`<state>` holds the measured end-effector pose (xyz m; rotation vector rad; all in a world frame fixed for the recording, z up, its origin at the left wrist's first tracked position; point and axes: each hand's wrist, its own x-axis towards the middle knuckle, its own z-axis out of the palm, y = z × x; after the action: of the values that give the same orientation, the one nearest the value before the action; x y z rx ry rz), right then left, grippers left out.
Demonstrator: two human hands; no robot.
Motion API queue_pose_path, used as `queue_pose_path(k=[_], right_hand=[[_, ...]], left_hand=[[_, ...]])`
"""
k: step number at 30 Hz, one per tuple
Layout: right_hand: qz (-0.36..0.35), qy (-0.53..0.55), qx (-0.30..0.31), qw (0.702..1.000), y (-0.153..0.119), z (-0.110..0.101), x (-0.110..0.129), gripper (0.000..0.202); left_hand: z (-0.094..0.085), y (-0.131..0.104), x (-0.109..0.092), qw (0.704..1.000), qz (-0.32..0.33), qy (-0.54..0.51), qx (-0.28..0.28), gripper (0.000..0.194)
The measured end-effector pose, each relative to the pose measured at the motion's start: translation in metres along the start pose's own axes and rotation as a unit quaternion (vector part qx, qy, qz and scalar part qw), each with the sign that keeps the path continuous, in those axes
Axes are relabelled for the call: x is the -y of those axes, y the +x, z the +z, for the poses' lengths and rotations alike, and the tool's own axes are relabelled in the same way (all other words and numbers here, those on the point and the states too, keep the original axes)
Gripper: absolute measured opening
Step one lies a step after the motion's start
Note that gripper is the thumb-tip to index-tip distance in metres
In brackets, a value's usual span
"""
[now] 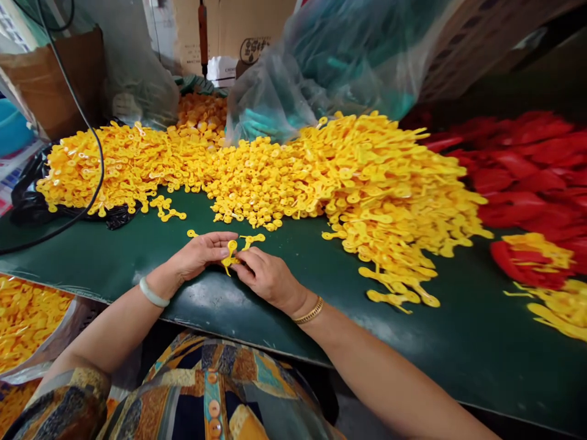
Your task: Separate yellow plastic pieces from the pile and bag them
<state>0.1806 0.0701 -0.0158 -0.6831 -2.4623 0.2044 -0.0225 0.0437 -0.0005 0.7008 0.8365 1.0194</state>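
1. Table (pixel 481 360): green, under everything being worked on.
2. Heap (pixel 389 183): yellow parts banked across the table, beyond the hands.
3. Red parts (pixel 523 165): piled to the right of the heap.
4. Left hand (pixel 197 255): thumb and fingers together, pinched on a small yellow piece.
5. Right hand (pixel 268 278): thumb and forefinger closed on the same piece, low down.
6. Piece (pixel 229 255): between both hands' fingertips, near the table's front edge. The step seems to be two-handed fingertip work on it; the next move likely calls for a steady left pinch and fine right-finger pressure.
7. Second piece (pixel 254 238): just beyond the right fingers; whether held, I cannot tell.
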Motion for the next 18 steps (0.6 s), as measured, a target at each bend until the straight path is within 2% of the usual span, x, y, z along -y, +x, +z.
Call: queue_pose_path(k=[3,5,9,11,14,16,18], right_hand=[[-0.002,0.006,0.005,1.000,0.001,0.000,0.004,0.023],[-0.002,0.004,0.017,1.000,0.003,-0.002,0.004,0.023],[-0.012,-0.023,0.047,0.999,0.011,-0.013,-0.007,0.023],[0.013,-0.057,0.037,0.998,0.015,-0.017,-0.016,0.025],[0.032,-0.072,0.066,0.995,0.022,-0.019,-0.027,0.023],[0.014,-0.048,0.092,0.994,0.032,-0.017,-0.031,0.020],[0.002,-0.044,0.088,0.995,0.048,-0.011,-0.034,0.019]], left_hand=[[-0.004,-0.004,0.000,0.998,-0.019,0.034,0.045,0.042],[-0.005,-0.006,0.000,0.997,0.004,0.044,0.056,0.036],[-0.007,-0.003,-0.001,0.993,0.103,0.047,-0.013,0.033],[-0.007,-0.001,-0.002,0.991,0.117,0.049,-0.051,0.035],[-0.006,0.001,-0.002,0.994,0.079,0.047,-0.064,0.040],[-0.006,0.002,-0.001,0.996,0.047,0.051,-0.056,0.044],[-0.006,0.003,0.000,0.996,0.033,0.059,-0.055,0.047]])
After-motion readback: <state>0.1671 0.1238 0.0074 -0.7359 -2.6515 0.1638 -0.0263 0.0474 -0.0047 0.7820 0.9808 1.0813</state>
